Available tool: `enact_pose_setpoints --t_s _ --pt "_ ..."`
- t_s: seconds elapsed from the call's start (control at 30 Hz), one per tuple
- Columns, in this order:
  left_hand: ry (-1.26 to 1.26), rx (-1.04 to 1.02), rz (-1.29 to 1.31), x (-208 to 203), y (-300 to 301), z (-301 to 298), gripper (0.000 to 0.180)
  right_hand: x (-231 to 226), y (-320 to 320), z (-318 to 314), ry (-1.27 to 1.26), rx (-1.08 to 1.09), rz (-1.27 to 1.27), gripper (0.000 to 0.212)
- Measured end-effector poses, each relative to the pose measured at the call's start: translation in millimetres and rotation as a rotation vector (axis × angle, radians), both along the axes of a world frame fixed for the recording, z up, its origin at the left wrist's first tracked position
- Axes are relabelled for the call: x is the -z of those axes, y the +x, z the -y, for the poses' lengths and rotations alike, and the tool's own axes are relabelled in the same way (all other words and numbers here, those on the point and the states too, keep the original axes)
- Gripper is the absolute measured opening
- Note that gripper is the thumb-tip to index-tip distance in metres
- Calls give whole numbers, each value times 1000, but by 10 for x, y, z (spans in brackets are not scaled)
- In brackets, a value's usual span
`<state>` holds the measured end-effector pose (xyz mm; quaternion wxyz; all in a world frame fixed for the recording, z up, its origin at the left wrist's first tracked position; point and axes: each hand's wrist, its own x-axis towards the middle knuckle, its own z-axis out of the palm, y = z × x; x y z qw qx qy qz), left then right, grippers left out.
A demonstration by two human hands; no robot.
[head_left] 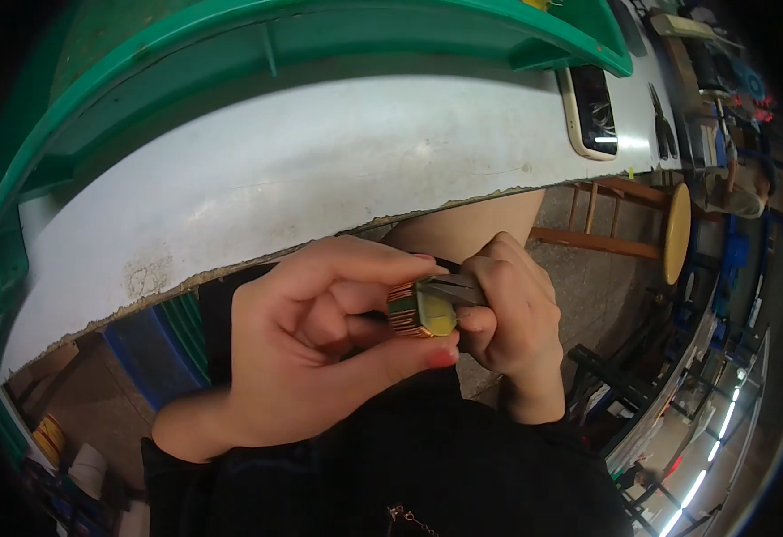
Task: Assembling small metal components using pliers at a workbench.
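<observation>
Over my lap, just off the table's near edge, my left hand [311, 331] grips a small copper-wire coil [404, 311] between thumb and fingers. The coil has a yellow-green end face that points right. My right hand [517, 309] is closed round a grey pointed metal tool [456, 289], whose tip lies against the upper part of that end face. The fingers cover most of the tool, so I cannot tell whether it is tweezers or small snips.
A white table [320, 152] with a chipped near edge lies ahead. Along its far side runs a green plastic tray [275, 45]. A phone [591, 112] and dark pliers or scissors [660, 125] lie at the right. A wooden stool [675, 234] stands beyond my right hand.
</observation>
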<state>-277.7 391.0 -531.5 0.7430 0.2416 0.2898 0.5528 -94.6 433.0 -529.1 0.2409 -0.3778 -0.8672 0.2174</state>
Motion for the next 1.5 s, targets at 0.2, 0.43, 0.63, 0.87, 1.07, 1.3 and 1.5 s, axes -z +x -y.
enact_pose_setpoints --t_s 0.2,0.43,0.63,0.87,1.07,1.3,1.5 --pt "146 -46 -50 64 -101 62 49 43 -97 121 152 33 49 29" --pt "135 -30 39 118 -150 33 50 -30 -238 178 10 163 54 28" --pt "62 -69 65 27 -218 68 52 32 -176 253 -217 223 -407 31" --pt "129 -72 33 128 -233 106 54 31 -172 287 -75 106 -108 34" --pt "151 -40 10 161 -275 148 51 45 -266 258 3 26 -101 35" --pt "129 -63 -7 190 -257 191 48 62 -221 279 109 15 24 38" --pt "213 -79 -31 228 -260 198 48 64 -228 270 159 -4 28 40"
